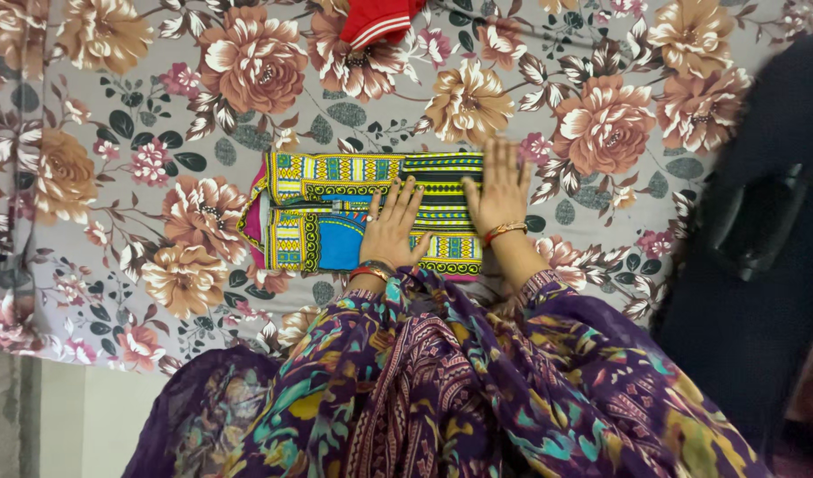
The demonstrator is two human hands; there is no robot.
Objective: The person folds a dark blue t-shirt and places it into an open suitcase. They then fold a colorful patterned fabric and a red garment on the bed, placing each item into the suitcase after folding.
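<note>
Your left hand point(391, 232) and right hand point(499, 190) lie flat, fingers spread, pressing the folded yellow, blue and black patterned cloth point(336, 212) near the floral bedsheet's point(115, 133) front edge; a red garment point(378, 19), probably folded, lies beyond.

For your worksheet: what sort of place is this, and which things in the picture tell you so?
Probably a bedroom at home: a flowered bedsheet covers a bed, and both hands press flat on a folded garment on it.
</note>
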